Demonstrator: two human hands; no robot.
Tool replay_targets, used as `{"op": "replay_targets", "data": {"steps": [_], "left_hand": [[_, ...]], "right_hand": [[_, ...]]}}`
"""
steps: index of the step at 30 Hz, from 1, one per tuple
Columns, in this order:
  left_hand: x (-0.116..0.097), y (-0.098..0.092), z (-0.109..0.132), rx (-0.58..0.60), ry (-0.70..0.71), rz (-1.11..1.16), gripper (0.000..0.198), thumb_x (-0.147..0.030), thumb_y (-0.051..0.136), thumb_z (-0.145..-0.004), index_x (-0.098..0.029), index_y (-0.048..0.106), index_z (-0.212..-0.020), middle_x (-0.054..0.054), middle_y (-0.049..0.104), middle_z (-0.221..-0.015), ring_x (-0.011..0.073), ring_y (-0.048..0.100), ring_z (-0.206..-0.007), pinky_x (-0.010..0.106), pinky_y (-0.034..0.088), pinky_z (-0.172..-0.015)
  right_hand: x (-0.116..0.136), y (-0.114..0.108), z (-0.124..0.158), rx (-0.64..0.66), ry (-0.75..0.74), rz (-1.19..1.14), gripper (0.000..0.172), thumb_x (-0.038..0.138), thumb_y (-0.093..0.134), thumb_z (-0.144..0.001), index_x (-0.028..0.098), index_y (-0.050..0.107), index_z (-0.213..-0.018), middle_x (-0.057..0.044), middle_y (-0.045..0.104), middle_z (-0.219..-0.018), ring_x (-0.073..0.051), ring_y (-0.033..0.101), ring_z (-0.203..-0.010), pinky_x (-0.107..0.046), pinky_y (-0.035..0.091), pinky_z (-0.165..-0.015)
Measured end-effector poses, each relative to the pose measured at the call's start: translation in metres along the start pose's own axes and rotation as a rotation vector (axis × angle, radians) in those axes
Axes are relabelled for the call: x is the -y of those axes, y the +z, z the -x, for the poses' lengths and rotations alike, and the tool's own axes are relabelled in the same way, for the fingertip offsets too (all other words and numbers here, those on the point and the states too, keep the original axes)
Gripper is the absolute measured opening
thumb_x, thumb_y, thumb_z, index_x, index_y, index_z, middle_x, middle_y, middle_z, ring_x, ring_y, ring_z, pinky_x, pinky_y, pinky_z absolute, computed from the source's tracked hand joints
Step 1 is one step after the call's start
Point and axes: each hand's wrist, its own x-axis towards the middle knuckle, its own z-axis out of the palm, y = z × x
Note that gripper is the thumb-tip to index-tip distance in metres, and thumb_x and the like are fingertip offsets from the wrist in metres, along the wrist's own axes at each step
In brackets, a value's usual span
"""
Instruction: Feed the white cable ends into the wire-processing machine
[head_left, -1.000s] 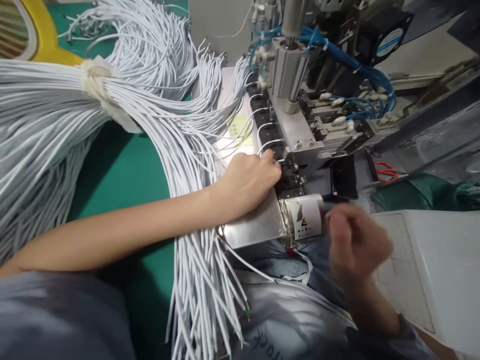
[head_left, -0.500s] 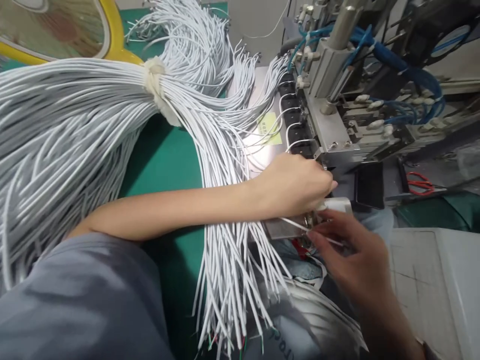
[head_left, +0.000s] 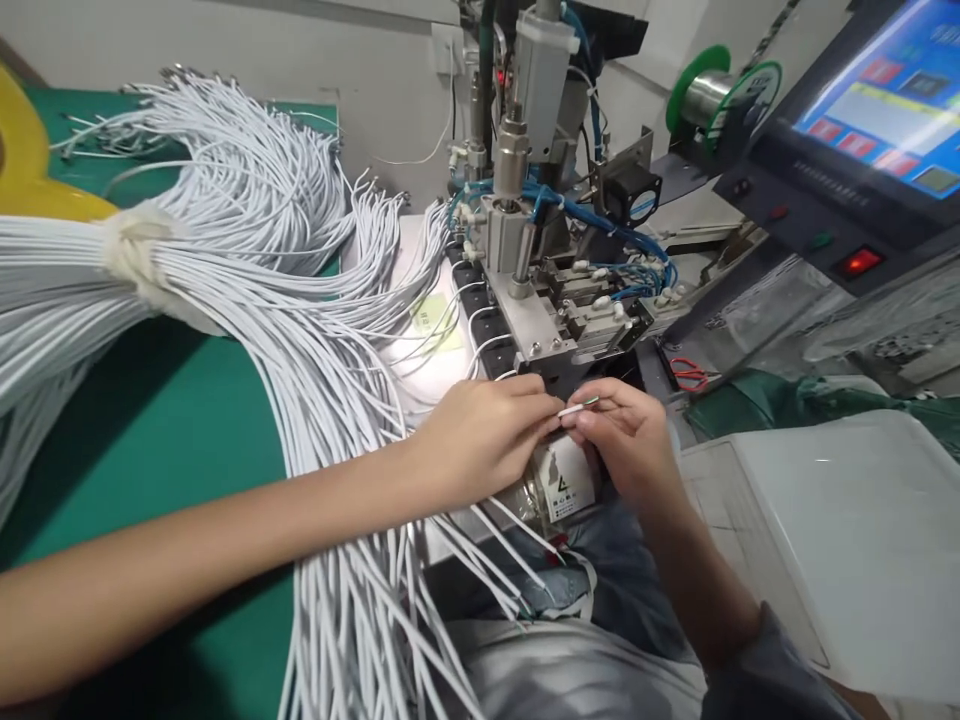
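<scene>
My left hand [head_left: 491, 435] has its fingers closed on a white cable, just in front of the machine's black blocks. The cable's end [head_left: 577, 408], with a bit of green wire showing, sticks out between both hands. My right hand [head_left: 630, 430] pinches that end from the right, thumb and fingertips touching it. Beneath my left forearm runs a thick bundle of white cables [head_left: 300, 370], bound at the left with a pale tie [head_left: 139, 250]. Their loose ends hang over the front edge.
A machine with metal cylinders [head_left: 517, 240] and blue tubes stands behind my hands. On the right are a lit screen [head_left: 892, 110], a solder spool [head_left: 709, 98], red-handled scissors [head_left: 688, 375] and a white box lid [head_left: 862, 540]. A yellow-rimmed object [head_left: 37, 170] sits at left.
The view has shifted right, bringing the screen and spool into sight. My hands have come together, and the cable end with green wire now shows between their fingertips.
</scene>
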Motion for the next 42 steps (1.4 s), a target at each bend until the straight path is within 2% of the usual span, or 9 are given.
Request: {"op": "replay_targets", "data": {"steps": [3, 5, 9, 13, 18, 23, 34, 38, 42], "left_hand": [[0.003, 0.004, 0.000, -0.086, 0.039, 0.110, 0.023, -0.017, 0.043, -0.090, -0.014, 0.066, -0.090, 0.003, 0.060, -0.074, 0.0100, 0.055, -0.064, 0.019, 0.042, -0.056], [0.005, 0.007, -0.001, -0.142, 0.066, 0.146, 0.021, -0.014, 0.045, -0.089, -0.013, 0.066, -0.086, 0.003, 0.059, -0.071, 0.0096, 0.054, -0.063, 0.019, 0.042, -0.056], [0.005, 0.009, -0.001, -0.230, 0.075, 0.158, 0.018, -0.014, 0.049, -0.087, -0.013, 0.066, -0.082, 0.001, 0.057, -0.065, 0.0082, 0.052, -0.058, 0.018, 0.040, -0.052], [0.007, 0.009, -0.001, -0.260, 0.112, 0.130, 0.016, -0.012, 0.051, -0.087, -0.013, 0.067, -0.084, 0.000, 0.054, -0.062, 0.0076, 0.049, -0.056, 0.017, 0.037, -0.049], [0.011, 0.012, 0.000, -0.259, 0.187, -0.002, 0.021, -0.013, 0.045, -0.089, -0.012, 0.066, -0.091, 0.000, 0.050, -0.064, 0.0079, 0.045, -0.054, 0.018, 0.035, -0.047], [0.011, 0.015, -0.001, -0.250, 0.211, -0.191, 0.028, -0.008, 0.040, -0.086, -0.012, 0.064, -0.074, 0.003, 0.051, -0.063, 0.0109, 0.043, -0.055, 0.022, 0.034, -0.048], [0.005, 0.015, -0.001, -0.313, 0.005, 0.146, 0.018, -0.015, 0.057, -0.082, -0.014, 0.065, -0.065, -0.001, 0.052, -0.054, 0.0083, 0.046, -0.053, 0.020, 0.035, -0.049], [0.006, 0.016, 0.000, -0.315, 0.053, 0.120, 0.022, -0.016, 0.054, -0.084, -0.014, 0.064, -0.065, 0.000, 0.051, -0.056, 0.0095, 0.045, -0.055, 0.021, 0.035, -0.050], [0.007, 0.017, 0.000, -0.271, 0.120, -0.049, 0.025, -0.014, 0.049, -0.086, -0.014, 0.062, -0.064, 0.002, 0.052, -0.060, 0.0118, 0.042, -0.058, 0.024, 0.034, -0.051]], "right_hand": [[-0.001, -0.001, 0.002, 0.039, -0.004, -0.067, 0.016, 0.033, 0.062, -0.078, 0.019, 0.065, -0.085, -0.001, 0.065, -0.069, -0.010, 0.054, -0.054, -0.022, 0.041, -0.046], [0.000, 0.003, 0.004, -0.028, -0.058, 0.014, 0.014, 0.031, 0.061, -0.080, 0.019, 0.067, -0.082, -0.001, 0.064, -0.071, -0.010, 0.053, -0.055, -0.023, 0.042, -0.049], [0.001, 0.017, 0.009, -0.208, -0.280, 0.322, 0.014, 0.023, 0.058, -0.083, 0.018, 0.068, -0.074, -0.002, 0.060, -0.069, -0.011, 0.054, -0.062, -0.024, 0.043, -0.055], [-0.003, 0.022, 0.012, -0.333, -0.553, 0.599, 0.015, 0.017, 0.054, -0.084, 0.017, 0.068, -0.078, 0.002, 0.047, -0.056, -0.009, 0.041, -0.050, -0.024, 0.035, -0.047], [0.007, 0.003, 0.003, -0.046, -0.374, 0.570, 0.027, 0.023, 0.054, -0.084, 0.016, 0.060, -0.059, 0.004, 0.035, -0.052, -0.008, 0.034, -0.048, -0.023, 0.030, -0.045], [0.017, -0.012, -0.009, 0.177, -0.225, 0.577, 0.029, 0.019, 0.056, -0.080, 0.015, 0.055, -0.051, 0.006, 0.026, -0.048, -0.008, 0.030, -0.049, -0.023, 0.030, -0.047], [0.002, 0.014, 0.002, -0.179, -0.333, 0.476, 0.020, 0.023, 0.057, -0.082, 0.015, 0.070, -0.070, 0.004, 0.040, -0.050, -0.008, 0.037, -0.046, -0.022, 0.032, -0.044], [-0.007, 0.017, 0.010, -0.265, -0.516, 0.636, 0.017, 0.019, 0.055, -0.084, 0.016, 0.071, -0.085, 0.003, 0.047, -0.054, -0.008, 0.037, -0.046, -0.023, 0.030, -0.043], [-0.003, 0.010, 0.014, -0.213, -0.635, 0.931, 0.014, 0.015, 0.055, -0.083, 0.015, 0.068, -0.084, 0.001, 0.051, -0.059, -0.008, 0.038, -0.048, -0.024, 0.030, -0.047]]}}
